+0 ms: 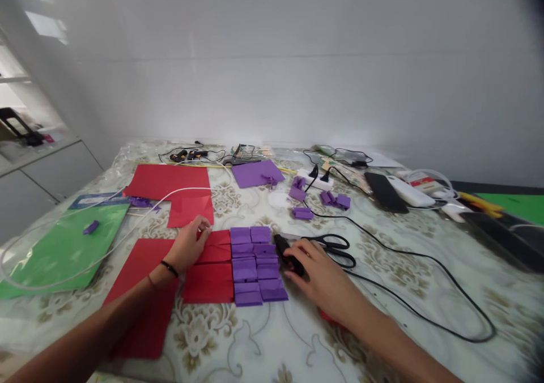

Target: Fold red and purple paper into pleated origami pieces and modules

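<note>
Purple folded pieces (257,267) sit in rows at lower centre, against the red folded paper (210,281) that my left hand (187,250) pins with loosely curled fingertips, clasping nothing. My right hand (317,272) covers the black glue gun (281,245) beside them, and I cannot tell whether it grips. Best to lift it slowly, since scissors (338,247) and black cable (403,264) crowd there.

I see my left hand (187,250) resting on the red paper (219,248). My right hand (317,272) grips the glue gun (283,247), just beside the purple pieces (255,267) and scissors (340,246).
</note>
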Demonstrator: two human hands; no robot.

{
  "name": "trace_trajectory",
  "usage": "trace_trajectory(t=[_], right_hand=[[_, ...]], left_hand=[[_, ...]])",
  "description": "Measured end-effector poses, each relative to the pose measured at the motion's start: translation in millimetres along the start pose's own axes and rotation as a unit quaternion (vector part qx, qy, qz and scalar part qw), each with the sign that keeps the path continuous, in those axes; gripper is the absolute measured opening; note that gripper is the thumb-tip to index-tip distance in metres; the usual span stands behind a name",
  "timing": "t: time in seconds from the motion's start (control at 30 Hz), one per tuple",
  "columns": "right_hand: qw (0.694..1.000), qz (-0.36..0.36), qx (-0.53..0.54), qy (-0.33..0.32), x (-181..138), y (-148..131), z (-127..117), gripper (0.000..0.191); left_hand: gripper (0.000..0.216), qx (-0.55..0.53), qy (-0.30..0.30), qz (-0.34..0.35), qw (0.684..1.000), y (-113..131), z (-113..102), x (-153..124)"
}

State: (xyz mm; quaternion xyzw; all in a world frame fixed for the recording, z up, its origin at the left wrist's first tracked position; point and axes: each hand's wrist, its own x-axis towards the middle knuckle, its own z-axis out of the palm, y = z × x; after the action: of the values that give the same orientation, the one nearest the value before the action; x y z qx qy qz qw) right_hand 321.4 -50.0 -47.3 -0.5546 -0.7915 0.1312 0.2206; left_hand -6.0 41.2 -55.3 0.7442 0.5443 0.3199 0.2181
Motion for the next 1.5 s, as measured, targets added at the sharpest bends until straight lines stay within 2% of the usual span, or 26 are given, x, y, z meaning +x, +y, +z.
trace_trajectory(t=[0.13,0.27,0.33,0.43,0.53,0.63,0.7,0.77,0.9,0.97,1.07,1.2,1.27,1.33,1.4,1.43,1.5], right_hand=[[0.999,-0.006,-0.051,0.006,-4.3,10.9,1.3,0.022],[0.997,-0.001,-0.073,0.014,-6.6,16.7,1.6,0.025],[0.997,0.004,-0.076,0.011,-8.1,23.8,-2.5,0.033],[0.998,0.006,-0.064,-0.026,-7.9,39.9,-12.9,0.042],[0.997,-0.002,-0.060,-0.058,-4.0,51.8,-20.4,0.042],[0.996,-0.013,-0.060,-0.061,-3.0,52.9,-24.7,0.036],[0.997,-0.012,-0.057,-0.049,-7.9,53.3,-31.1,0.033],[0.998,0.008,-0.059,-0.012,-17.7,60.3,-43.0,0.032],[0.982,0.094,-0.133,0.098,-43.6,103.9,-74.2,0.031],[0.975,0.121,-0.148,0.113,-53.2,133.9,-84.3,0.034],[0.967,0.155,-0.161,0.126,-58.8,173.2,-86.5,0.036],[0.964,0.171,-0.165,0.115,-60.2,200.4,-78.4,0.033],[0.961,0.173,-0.175,0.125,-61.1,199.3,-75.0,0.037],[0.954,0.173,-0.188,0.156,-58.9,183.6,-70.1,0.046],[0.954,0.149,-0.187,0.179,-49.8,149.3,-60.5,0.053],[0.961,0.112,-0.178,0.181,-42.3,125.3,-53.7,0.052],[0.981,-0.006,-0.144,0.130,-22.4,68.7,-36.7,0.051]], left_hand=[[0.030,0.023,-0.037,0.045,0.998,11.0,-11.2,8.0],[0.043,0.038,-0.100,0.115,0.988,30.4,-20.5,-9.8],[0.053,0.050,-0.130,0.145,0.980,34.9,-15.3,-23.1],[0.067,0.135,-0.163,0.188,0.959,31.2,1.8,-37.5],[0.072,0.179,-0.163,0.197,0.950,21.7,16.8,-42.8],[0.072,0.193,-0.152,0.211,0.946,15.0,22.3,-43.7],[0.073,0.198,-0.146,0.220,0.944,12.6,22.5,-44.0],[0.076,0.200,-0.139,0.224,0.944,11.1,22.3,-44.5],[0.077,0.219,-0.131,0.241,0.936,10.0,24.5,-44.0],[0.076,0.236,-0.131,0.250,0.930,11.4,27.0,-43.4],[0.075,0.256,-0.130,0.259,0.922,14.2,32.3,-43.1],[0.075,0.270,-0.125,0.260,0.919,14.2,34.4,-43.4],[0.076,0.263,-0.123,0.265,0.919,14.4,27.3,-42.0],[0.072,0.246,-0.108,0.272,0.924,17.4,14.3,-39.5],[0.067,0.226,-0.062,0.265,0.935,24.4,0.5,-37.2],[0.066,0.222,-0.030,0.259,0.939,28.8,-4.3,-36.7],[0.069,0.234,0.005,0.258,0.938,37.0,-6.1,-37.4]])
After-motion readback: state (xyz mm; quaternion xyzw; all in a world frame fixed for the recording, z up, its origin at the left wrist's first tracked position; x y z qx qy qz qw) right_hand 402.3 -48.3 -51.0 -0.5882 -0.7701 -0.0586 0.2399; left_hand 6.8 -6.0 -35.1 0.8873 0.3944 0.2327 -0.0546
